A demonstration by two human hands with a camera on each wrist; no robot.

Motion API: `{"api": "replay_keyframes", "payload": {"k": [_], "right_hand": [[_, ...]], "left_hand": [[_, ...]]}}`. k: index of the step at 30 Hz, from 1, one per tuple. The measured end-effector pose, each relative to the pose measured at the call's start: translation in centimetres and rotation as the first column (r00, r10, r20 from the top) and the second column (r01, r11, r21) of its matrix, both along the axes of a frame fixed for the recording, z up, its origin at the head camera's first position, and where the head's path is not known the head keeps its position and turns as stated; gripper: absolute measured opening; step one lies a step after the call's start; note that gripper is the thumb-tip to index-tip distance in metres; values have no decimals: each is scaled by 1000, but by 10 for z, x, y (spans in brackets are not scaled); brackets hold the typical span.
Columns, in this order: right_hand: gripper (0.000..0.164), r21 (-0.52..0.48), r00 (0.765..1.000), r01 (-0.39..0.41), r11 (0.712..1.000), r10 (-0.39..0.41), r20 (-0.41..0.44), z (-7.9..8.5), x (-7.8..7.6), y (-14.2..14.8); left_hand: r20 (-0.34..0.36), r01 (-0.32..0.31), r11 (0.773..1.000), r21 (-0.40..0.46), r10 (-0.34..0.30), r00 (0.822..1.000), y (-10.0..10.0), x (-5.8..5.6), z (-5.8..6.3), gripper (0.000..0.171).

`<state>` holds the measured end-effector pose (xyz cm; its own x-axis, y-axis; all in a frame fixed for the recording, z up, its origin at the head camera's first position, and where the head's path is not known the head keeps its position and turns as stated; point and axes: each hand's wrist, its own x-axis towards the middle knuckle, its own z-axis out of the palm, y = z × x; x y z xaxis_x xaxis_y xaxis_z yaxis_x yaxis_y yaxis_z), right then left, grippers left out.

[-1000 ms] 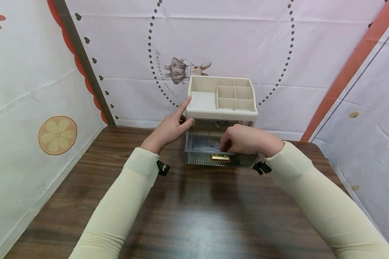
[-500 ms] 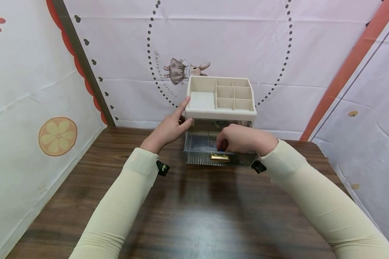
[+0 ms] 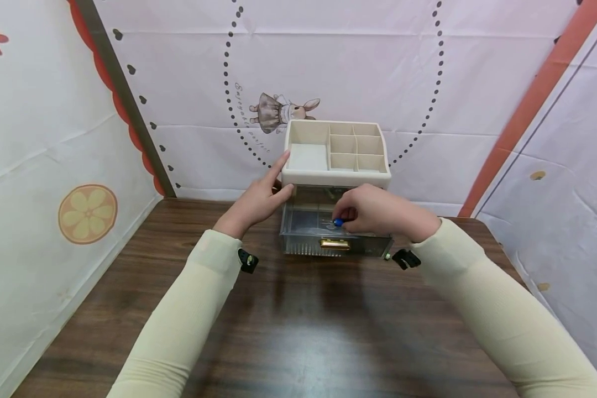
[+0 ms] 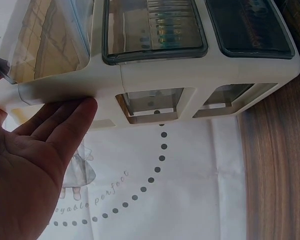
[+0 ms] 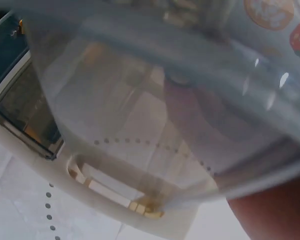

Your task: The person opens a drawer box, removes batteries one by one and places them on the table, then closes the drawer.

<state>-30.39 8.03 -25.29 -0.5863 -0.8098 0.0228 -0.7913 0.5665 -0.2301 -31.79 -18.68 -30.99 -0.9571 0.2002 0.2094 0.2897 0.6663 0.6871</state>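
Dark wood-grain tabletop (image 3: 298, 331), printed cloth (image 3: 338, 66) behind. Right hand (image 3: 380, 213) pinches small blue object (image 3: 338, 222), in or just above pulled-out clear drawer (image 3: 302, 244); likely light, stiff, maybe slick, so grip its sides. Left hand (image 3: 256, 203), fingers extended, rests against drawer organizer (image 3: 335, 177).

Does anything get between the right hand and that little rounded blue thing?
Nothing visible does: the bare right hand pinches the small, rounded blue object, in or above the open, boxy, smoky clear plastic drawer.

An organizer (image 3: 335, 178) stands on the table (image 3: 278, 315) before a backdrop (image 3: 338, 66).
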Motion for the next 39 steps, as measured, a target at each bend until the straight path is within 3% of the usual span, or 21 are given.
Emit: {"api": "replay_keyframes", "payload": {"k": [4,10,22,39], "right_hand": [[18,-83,1000,-5,997,3,-31,3,2,9],[19,-181,1000,26,983,-25,6,11,6,21],[19,-236,996,91,968,-94,0,18,3,43],[20,-334,967,255,907,-233,106,3,-3,83]], "left_hand": [[4,4,1000,-7,-4,1000,0,-1,0,70],[20,-9,1000,1,9,1000,0,-1,1,69],[13,0,1000,6,0,1000,0,-1,1,68],[-3,5,1000,-1,-5,1000,-1,-3,0,71]]}}
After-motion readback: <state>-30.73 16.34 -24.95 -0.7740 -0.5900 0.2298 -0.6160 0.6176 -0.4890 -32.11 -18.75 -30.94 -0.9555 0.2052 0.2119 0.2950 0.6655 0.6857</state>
